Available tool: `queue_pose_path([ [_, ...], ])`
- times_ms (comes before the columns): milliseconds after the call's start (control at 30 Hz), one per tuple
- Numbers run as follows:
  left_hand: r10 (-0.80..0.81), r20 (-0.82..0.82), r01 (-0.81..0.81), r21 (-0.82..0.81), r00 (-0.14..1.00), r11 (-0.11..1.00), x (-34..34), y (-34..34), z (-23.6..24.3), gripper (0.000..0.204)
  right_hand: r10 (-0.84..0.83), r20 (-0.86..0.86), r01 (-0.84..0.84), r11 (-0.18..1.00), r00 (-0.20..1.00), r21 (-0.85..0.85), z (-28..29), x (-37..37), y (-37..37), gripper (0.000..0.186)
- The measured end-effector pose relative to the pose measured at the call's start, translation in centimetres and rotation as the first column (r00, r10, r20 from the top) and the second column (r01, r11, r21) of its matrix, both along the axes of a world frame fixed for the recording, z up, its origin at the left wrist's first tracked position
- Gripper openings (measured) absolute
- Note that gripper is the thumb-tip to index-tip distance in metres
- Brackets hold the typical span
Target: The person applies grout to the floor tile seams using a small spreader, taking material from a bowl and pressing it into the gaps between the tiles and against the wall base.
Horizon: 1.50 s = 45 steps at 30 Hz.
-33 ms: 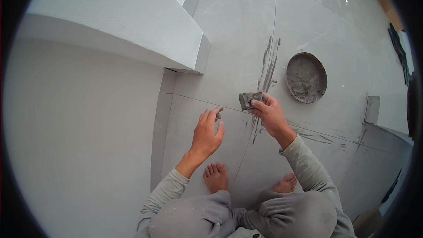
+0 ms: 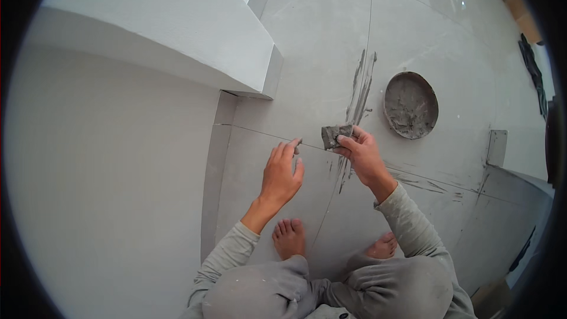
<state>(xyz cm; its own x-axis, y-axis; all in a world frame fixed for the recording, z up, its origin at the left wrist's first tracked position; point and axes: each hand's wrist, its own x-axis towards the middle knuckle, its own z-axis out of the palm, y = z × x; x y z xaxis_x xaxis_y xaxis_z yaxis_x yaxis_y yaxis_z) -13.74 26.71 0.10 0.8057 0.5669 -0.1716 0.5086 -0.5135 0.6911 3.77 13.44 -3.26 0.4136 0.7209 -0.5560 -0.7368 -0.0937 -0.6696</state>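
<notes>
"What does your right hand (image 2: 367, 156) pinch?"
"A flat, paste-crusted piece (image 2: 332, 136), right of centre; your left hand (image 2: 280, 176) curls half-open, grey-smeared fingertips, mid-frame; lumpy grey paste (image 2: 409, 109) lines the round bowl (image 2: 434, 95), upper right"

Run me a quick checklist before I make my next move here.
1. Flat piece gripped: ok, pinched in the right hand.
2. Flat piece clean: not ok, grey paste coats it.
3. Paste available: ok, there is some in the round bowl, ahead and to the right.
4. Left hand empty: cannot tell, something dark shows at its fingers, perhaps just paste.
5. Floor clean around the joints: not ok, dark streaks run alongside.
6. Bare feet off the streaks: ok, both stand apart from those in view.
</notes>
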Motion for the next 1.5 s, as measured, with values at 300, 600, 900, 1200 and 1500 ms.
queue_pose_path([
  [300,-0.042,0.07,0.045,-0.048,0.997,0.998,0.6,0.9,-2.1,0.044,-0.001,0.282,0.065,0.974,0.959,-0.216,4.1,-3.6,-6.2,0.025],
  [600,0.133,-0.003,-0.122,0.373,0.991,0.92,-4.3,6.6,-7.4,0.053,-0.092,0.173,0.17,0.838,0.981,-0.518,4.7,-4.2,-14.5,0.026],
  [900,0.168,0.092,-0.192,0.43,0.981,0.882,0.8,8.1,-9.3,0.053,-0.087,0.14,0.148,0.838,0.986,-0.525,3.2,-3.0,-13.7,0.025],
  [1200,-0.038,-0.248,0.117,0.312,0.968,0.943,8.1,4.9,-5.6,0.061,-0.087,0.201,0.158,0.917,0.976,-0.366,2.6,-0.6,-11.7,0.027],
  [1500,0.03,-0.723,0.429,0.442,0.69,0.788,16.9,10.6,-4.0,0.083,-0.077,0.219,0.139,0.949,0.973,-0.284,2.7,-0.4,-12.2,0.029],
])
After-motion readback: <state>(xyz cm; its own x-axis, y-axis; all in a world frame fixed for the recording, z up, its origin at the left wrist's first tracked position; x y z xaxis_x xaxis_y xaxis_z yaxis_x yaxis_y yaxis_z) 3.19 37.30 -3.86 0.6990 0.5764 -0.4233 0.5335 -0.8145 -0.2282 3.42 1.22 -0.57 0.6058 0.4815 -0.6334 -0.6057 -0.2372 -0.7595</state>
